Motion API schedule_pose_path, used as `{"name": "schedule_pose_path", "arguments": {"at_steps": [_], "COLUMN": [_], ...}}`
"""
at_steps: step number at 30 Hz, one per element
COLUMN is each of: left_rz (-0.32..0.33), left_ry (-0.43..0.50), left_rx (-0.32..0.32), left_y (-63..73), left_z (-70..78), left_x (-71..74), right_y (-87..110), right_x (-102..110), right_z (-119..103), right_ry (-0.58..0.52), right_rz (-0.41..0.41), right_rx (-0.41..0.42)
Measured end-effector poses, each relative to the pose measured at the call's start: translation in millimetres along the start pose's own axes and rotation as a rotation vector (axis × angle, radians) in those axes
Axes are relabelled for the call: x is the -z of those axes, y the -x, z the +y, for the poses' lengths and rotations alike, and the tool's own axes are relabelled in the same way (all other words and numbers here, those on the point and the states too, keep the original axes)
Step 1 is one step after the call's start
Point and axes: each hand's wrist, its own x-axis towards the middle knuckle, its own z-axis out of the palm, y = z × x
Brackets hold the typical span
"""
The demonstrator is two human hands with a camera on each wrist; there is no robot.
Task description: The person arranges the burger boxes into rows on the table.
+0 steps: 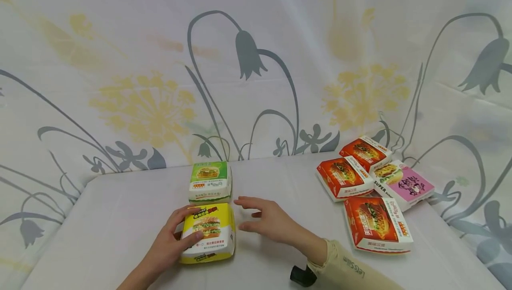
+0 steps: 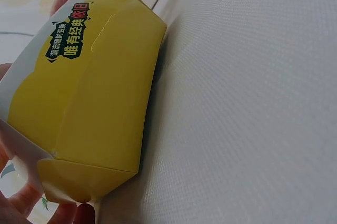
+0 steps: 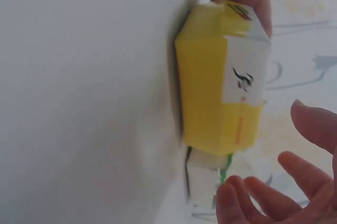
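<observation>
A yellow and white burger box [image 1: 214,236] lies flat on the white surface. My left hand [image 1: 170,239] holds it from its left side, thumb over the printed top and fingers at the far left edge. In the left wrist view, fingertips [image 2: 66,213] curl at the corner of the box. Just behind it sits a green and white burger box [image 1: 210,179]. To the right of both boxes hovers my right hand [image 1: 270,221], its fingers extended and spread from the thumb, holding nothing. The right wrist view shows a gap between this hand and the yellow box.
At the right lie several boxes: red burger boxes [image 1: 378,223] and a pink one [image 1: 410,185], some touching or overlapping. A small black object [image 1: 302,276] is beside the right sleeve [image 1: 348,268]. A flower-printed curtain [image 1: 256,94] rises behind the white surface [image 1: 132,210].
</observation>
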Motion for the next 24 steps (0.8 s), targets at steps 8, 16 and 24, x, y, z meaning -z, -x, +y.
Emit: {"name": "schedule_pose_path", "arguments": {"at_steps": [8, 16, 24], "left_rz": [0.004, -0.004, 0.001], "left_ry": [-0.007, -0.02, -0.047], "left_rx": [-0.018, -0.027, -0.02], "left_y": [-0.4, -0.7, -0.1], "left_z": [-2.1, -1.9, 1.8], "left_x": [-0.5, 1.1, 2.4], "right_y": [8.7, 15.8, 22.0], "right_x": [37, 98, 170], "right_z": [-6, -24, -15], "right_ry": [0.016, -0.032, 0.019], "right_rz": [0.084, 0.135, 0.209], "right_rx": [0.025, -0.026, -0.091]}}
